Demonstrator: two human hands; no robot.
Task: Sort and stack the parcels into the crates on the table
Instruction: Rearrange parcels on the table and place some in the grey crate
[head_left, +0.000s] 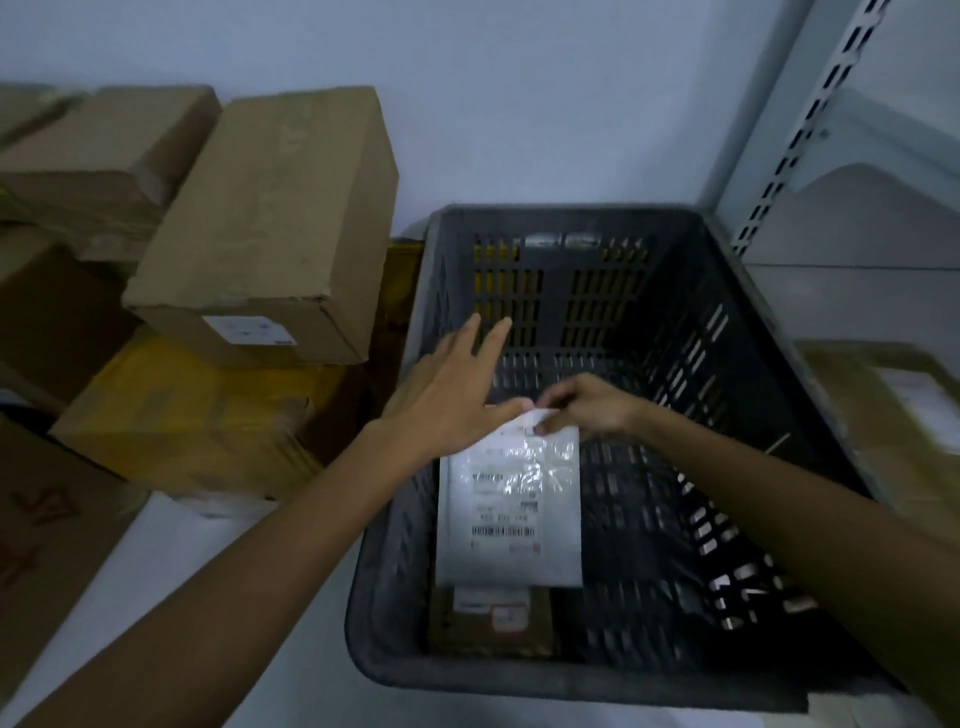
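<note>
Crate (649, 291) holds white parcel (511, 509) atop brown parcel (488, 626); right hand (587, 408) pinches it.

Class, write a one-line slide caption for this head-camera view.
Right hand pinches a white parcel over a brown parcel in the dark crate.

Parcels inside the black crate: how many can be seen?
2. A white mailer lies in the left side of the black crate, atop a brown parcel at its near end. More may be hidden beneath the mailer.
</note>
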